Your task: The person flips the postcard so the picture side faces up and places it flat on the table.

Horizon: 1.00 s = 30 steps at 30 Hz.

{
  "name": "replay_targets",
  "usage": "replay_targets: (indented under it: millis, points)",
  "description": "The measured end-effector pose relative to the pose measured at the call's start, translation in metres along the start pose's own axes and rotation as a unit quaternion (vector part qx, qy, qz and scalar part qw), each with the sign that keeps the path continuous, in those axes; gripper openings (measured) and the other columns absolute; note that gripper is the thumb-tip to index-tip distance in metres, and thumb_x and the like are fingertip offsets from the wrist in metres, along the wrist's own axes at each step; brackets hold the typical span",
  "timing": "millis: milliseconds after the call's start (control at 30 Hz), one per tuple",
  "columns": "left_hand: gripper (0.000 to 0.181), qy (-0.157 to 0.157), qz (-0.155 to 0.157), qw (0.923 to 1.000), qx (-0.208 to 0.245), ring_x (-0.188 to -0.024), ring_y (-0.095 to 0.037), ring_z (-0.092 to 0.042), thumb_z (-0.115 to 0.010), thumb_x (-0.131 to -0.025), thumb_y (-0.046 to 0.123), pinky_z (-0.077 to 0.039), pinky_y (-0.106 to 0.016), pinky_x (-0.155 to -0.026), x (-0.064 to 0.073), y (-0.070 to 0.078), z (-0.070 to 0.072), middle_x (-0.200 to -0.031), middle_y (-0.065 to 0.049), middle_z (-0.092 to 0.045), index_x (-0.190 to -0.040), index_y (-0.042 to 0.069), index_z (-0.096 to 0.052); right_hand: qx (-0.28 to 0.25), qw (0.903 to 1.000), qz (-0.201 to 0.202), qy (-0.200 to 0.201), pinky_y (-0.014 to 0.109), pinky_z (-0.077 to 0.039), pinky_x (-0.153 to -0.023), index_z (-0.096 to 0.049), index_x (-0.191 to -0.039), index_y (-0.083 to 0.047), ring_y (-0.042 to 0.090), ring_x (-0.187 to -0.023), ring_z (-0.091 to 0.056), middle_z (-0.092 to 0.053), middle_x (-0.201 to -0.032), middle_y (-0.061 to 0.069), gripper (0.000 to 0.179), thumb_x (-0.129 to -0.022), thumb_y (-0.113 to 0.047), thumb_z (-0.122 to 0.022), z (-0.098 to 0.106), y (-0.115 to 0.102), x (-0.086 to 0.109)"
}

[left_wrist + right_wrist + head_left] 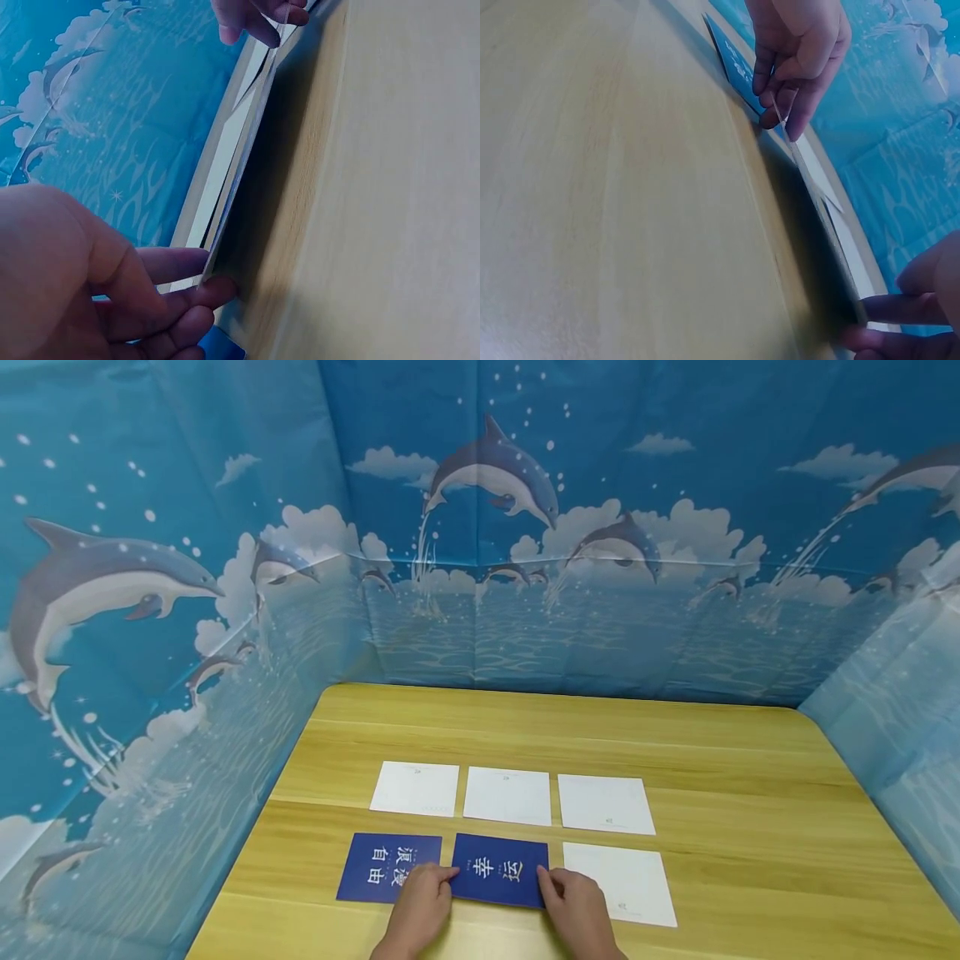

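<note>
A dark blue card (pixel 498 870) with white Chinese characters is held by both hands at its two short sides, in the middle of the front row. My left hand (pixel 422 900) pinches its left edge between thumb and fingers. At the right edge, my right hand (pixel 579 906) pinches it the same way. In the left wrist view the card (pixel 238 176) appears edge-on, raised off the table with a dark shadow under it. Another blue card (pixel 378 867) lies to the left, partly covered by the left hand. A white card (pixel 633 881) lies right, partly behind the right hand.
Behind the front row lie a white card (pixel 416 788) at left, a white card (pixel 507 795) in the middle and a white card (pixel 606 803) at right. The wooden table (pixel 757 827) has rounded far corners. Dolphin-printed sheeting (pixel 540 635) hangs around it.
</note>
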State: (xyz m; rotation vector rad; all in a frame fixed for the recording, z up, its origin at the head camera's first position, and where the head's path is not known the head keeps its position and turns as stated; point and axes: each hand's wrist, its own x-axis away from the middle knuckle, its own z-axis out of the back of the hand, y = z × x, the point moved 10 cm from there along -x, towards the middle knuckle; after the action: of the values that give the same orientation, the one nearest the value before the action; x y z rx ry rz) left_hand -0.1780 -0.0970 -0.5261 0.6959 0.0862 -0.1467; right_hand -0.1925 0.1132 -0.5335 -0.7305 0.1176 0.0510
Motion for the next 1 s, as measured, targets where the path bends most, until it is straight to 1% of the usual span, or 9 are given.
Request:
replay_targets:
  millis: [67, 167, 233, 400, 633, 733, 833, 933, 1000]
  points:
    - [0.026, 0.0, 0.004, 1.0, -0.007, -0.087, -0.027, -0.057, -0.051, -0.079, -0.004, -0.046, -0.042, -0.078, 0.0, 0.0, -0.001, -0.09, -0.01, -0.066, -0.096, -0.001, -0.071, 0.002, 0.9999, -0.006, -0.013, 0.025, -0.034, -0.049, -0.067, -0.064, -0.014, 0.007, -0.051, -0.04, -0.048, -0.053, -0.011, 0.024, -0.087, -0.019, -0.062, -0.002, 0.0, 0.0]
    - [0.026, -0.001, 0.012, 0.9999, -0.008, -0.088, -0.028, -0.057, -0.051, -0.079, -0.003, -0.045, -0.043, -0.079, -0.001, 0.0, -0.003, -0.091, -0.01, -0.066, -0.096, -0.001, -0.071, 0.007, 0.9997, -0.008, -0.023, 0.025, -0.033, -0.049, -0.069, -0.067, -0.012, 0.007, -0.052, -0.04, -0.048, -0.053, -0.01, 0.022, -0.087, -0.02, -0.062, -0.004, 0.0, 0.0]
    - [0.025, -0.001, 0.016, 0.9998, -0.009, -0.088, -0.03, -0.058, -0.051, -0.079, -0.003, -0.045, -0.044, -0.08, -0.001, 0.0, -0.003, -0.09, -0.011, -0.066, -0.095, -0.001, -0.071, 0.01, 0.9995, -0.01, -0.027, 0.025, -0.032, -0.048, -0.068, -0.067, -0.012, 0.007, -0.051, -0.039, -0.047, -0.052, -0.01, 0.023, -0.087, -0.019, -0.062, -0.004, -0.001, 0.0]
    - [0.024, 0.006, 0.019, 0.9996, -0.021, -0.087, -0.031, -0.058, -0.051, -0.078, -0.003, -0.044, -0.046, -0.081, -0.002, 0.003, -0.003, -0.087, -0.012, -0.066, -0.091, -0.001, -0.071, 0.022, 0.9992, 0.002, -0.032, 0.025, -0.032, -0.048, -0.067, -0.066, -0.01, 0.008, -0.051, -0.038, -0.045, -0.052, -0.009, 0.022, -0.087, -0.017, -0.062, -0.005, -0.004, -0.001]
    - [0.023, 0.016, 0.019, 0.9985, -0.049, -0.084, -0.029, -0.059, -0.052, -0.076, -0.003, -0.038, -0.05, -0.092, -0.003, 0.006, -0.002, -0.083, -0.011, -0.066, -0.089, -0.001, -0.071, 0.036, 0.9985, 0.014, -0.038, 0.027, -0.035, -0.048, -0.068, -0.067, -0.009, 0.007, -0.05, -0.04, -0.048, -0.052, -0.009, 0.02, -0.085, -0.015, -0.062, -0.008, -0.005, -0.002]
    - [0.022, 0.02, 0.021, 0.9978, -0.061, -0.08, -0.028, -0.058, -0.053, -0.076, -0.002, -0.041, -0.048, -0.088, -0.004, 0.008, -0.002, -0.08, -0.011, -0.066, -0.088, -0.001, -0.072, 0.043, 0.9982, 0.018, -0.039, 0.027, -0.035, -0.047, -0.065, -0.063, -0.01, 0.008, -0.05, -0.04, -0.048, -0.052, -0.009, 0.022, -0.084, -0.015, -0.062, -0.008, -0.006, -0.003]
    - [0.022, 0.02, 0.029, 0.9973, -0.065, -0.078, -0.027, -0.057, -0.053, -0.076, -0.002, -0.042, -0.045, -0.085, -0.005, 0.007, -0.002, -0.079, -0.01, -0.065, -0.087, 0.0, -0.072, 0.048, 0.9977, 0.018, -0.043, 0.028, -0.033, -0.047, -0.063, -0.061, -0.011, 0.008, -0.05, -0.039, -0.047, -0.052, -0.008, 0.024, -0.084, -0.015, -0.062, -0.007, -0.007, -0.005]
    - [0.022, 0.016, 0.035, 0.9969, -0.068, -0.079, -0.027, -0.056, -0.053, -0.077, -0.002, -0.043, -0.045, -0.082, -0.005, 0.005, -0.002, -0.08, -0.01, -0.065, -0.088, 0.001, -0.072, 0.055, 0.9973, 0.02, -0.044, 0.028, -0.034, -0.047, -0.062, -0.06, -0.012, 0.008, -0.05, -0.039, -0.047, -0.052, -0.008, 0.024, -0.084, -0.015, -0.062, -0.007, -0.009, -0.005]
    - [0.023, 0.014, 0.039, 0.9968, -0.069, -0.08, -0.028, -0.056, -0.053, -0.076, -0.001, -0.043, -0.045, -0.084, -0.005, 0.005, -0.002, -0.08, -0.01, -0.064, -0.088, 0.001, -0.072, 0.057, 0.9973, 0.021, -0.042, 0.028, -0.034, -0.047, -0.063, -0.06, -0.012, 0.008, -0.05, -0.039, -0.047, -0.052, -0.008, 0.024, -0.084, -0.016, -0.063, -0.007, -0.01, -0.005]
